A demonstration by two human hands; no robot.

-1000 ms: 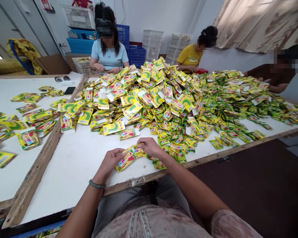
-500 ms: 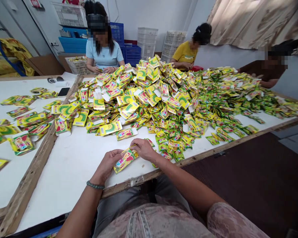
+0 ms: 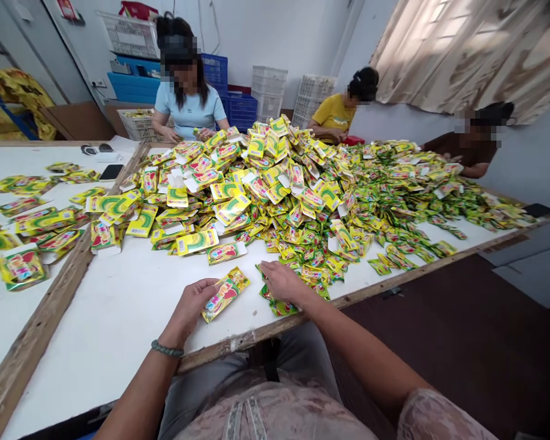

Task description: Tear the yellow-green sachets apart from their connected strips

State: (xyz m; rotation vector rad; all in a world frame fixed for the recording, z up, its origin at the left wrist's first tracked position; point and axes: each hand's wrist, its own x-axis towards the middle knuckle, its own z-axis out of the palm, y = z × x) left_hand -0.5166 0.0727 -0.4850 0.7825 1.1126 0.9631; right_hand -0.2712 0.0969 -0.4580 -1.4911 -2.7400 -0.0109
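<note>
1 L hand (image 3: 196, 307) & 1 R hand (image 3: 285, 284) are seen, w/ 1 box (image 3: 227, 294) held & 1 bracelet (image 3: 167, 349) worn. 3 co-workers (image 3: 191, 111) are counted, plus 1 phone (image 3: 112, 172) on the L, 1 curtain (image 3: 458, 61), 2 stacks of white crates (image 3: 268, 91) at back. Heaped boxes (image 3: 233, 209), sachets (image 3: 379, 266): dozens ea., too many to be tallied.

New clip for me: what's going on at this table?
A person's left hand holds a yellow-and-green box, while their right hand is at some small green packets near the table edge. Ahead lies a big heap of boxes and packets. Three co-workers, in blue, yellow and brown, are around its far side. More boxes lie left of a wooden strip.
</note>
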